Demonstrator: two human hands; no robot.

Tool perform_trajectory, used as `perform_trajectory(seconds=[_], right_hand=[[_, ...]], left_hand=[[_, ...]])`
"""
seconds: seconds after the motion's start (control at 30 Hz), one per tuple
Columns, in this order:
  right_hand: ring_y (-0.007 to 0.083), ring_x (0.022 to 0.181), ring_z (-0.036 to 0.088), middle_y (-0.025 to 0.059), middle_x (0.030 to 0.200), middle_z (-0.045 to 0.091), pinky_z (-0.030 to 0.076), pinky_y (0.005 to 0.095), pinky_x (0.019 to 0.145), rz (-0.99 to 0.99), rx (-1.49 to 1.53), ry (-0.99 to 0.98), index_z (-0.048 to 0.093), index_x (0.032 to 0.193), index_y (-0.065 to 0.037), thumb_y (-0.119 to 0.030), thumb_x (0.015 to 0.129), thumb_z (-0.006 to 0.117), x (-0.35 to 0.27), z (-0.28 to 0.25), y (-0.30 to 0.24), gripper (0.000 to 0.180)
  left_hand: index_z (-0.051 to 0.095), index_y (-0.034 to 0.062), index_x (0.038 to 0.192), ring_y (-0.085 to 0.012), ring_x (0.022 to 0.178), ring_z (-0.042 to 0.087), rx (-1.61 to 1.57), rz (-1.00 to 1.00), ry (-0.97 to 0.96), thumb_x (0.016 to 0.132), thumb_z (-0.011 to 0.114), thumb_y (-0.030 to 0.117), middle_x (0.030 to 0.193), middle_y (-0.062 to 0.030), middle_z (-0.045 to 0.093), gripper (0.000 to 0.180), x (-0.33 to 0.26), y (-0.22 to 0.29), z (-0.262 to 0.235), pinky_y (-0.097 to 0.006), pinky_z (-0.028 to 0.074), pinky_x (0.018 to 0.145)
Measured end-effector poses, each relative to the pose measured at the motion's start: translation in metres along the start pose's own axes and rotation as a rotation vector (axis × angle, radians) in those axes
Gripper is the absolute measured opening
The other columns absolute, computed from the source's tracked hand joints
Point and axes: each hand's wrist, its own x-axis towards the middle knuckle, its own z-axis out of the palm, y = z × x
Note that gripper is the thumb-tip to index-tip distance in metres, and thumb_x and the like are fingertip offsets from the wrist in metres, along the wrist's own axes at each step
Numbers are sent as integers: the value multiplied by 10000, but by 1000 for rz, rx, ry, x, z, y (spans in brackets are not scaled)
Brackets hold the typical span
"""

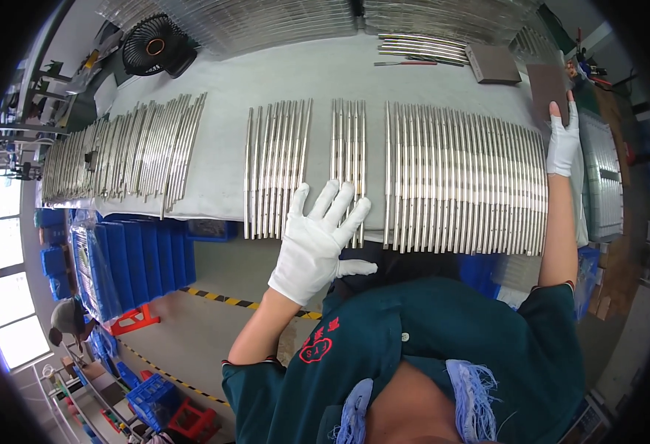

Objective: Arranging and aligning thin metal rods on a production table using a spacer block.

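Currently, the left hand (316,244), in a white glove, is lying flat and open with fingers spread across the near ends of the small group of metal rods (348,164) at the centre of the frame, gripping nothing. The right hand (562,140), in a fingerless white glove, is reaching to the upper right of the frame, its fingers extended and touching the near edge of a brown sanding block (547,87); it is not closed around the block. The rods are lying side by side on the grey cloth of the desk (229,89), with a wider rod group (277,170) just to the left, a large rod bank (465,181) to the right and a fanned rod pile (125,152) at the left of the frame. Several risks are appearing. The near ends of the rods are overhanging the desk edge, so pressure from the flat palm is likely to tip or roll them off toward the floor. The round rods are lying loose, so a sideways push is likely to merge the separate groups. The right arm is crossing over the large bank, and a dragging forearm is likely to displace or scratch the polished surfaces. The block is being touched only by the fingertips, so it is likely to slide away rather than lift.
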Motion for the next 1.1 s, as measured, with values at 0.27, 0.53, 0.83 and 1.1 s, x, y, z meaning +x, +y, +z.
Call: perform_trajectory(seconds=[0.27, 0.53, 0.83, 1.1], right_hand=[[230, 1399, 496, 145, 1515, 545, 349, 320, 1168, -17, -28, -9, 510, 1503, -33, -359, 981, 723, 0, -1, 1, 652], [241, 1427, 474, 147, 1525, 536, 332, 327, 1183, -31, -11, -12, 518, 1497, -30, -339, 979, 727, 0, 1, -1, 638], [237, 1428, 473, 140, 1529, 534, 339, 329, 1180, -43, -43, 14, 525, 1494, -35, -308, 968, 745, -4, 4, -8, 631], [230, 1416, 482, 132, 1520, 542, 342, 327, 1178, -30, -29, 17, 527, 1495, -46, -305, 972, 741, -2, 4, -4, 622]], left_hand=[[525, 96, 1457, -362, 1400, 475, -143, 167, -2, 668, 789, 624, 1468, -164, 535, 985, 12, 19, 11, -637, 285, 1160], [543, 142, 1437, -345, 1389, 469, -22, 86, -50, 735, 789, 573, 1461, -160, 525, 859, 0, 12, 5, -631, 298, 1160], [495, 120, 1475, -396, 1401, 455, 48, 21, -26, 658, 853, 527, 1477, -203, 489, 981, -6, 9, -4, -613, 292, 1149], [507, 145, 1482, -347, 1426, 441, -49, 215, -32, 794, 742, 611, 1488, -173, 510, 864, 48, 35, 19, -596, 283, 1191]])
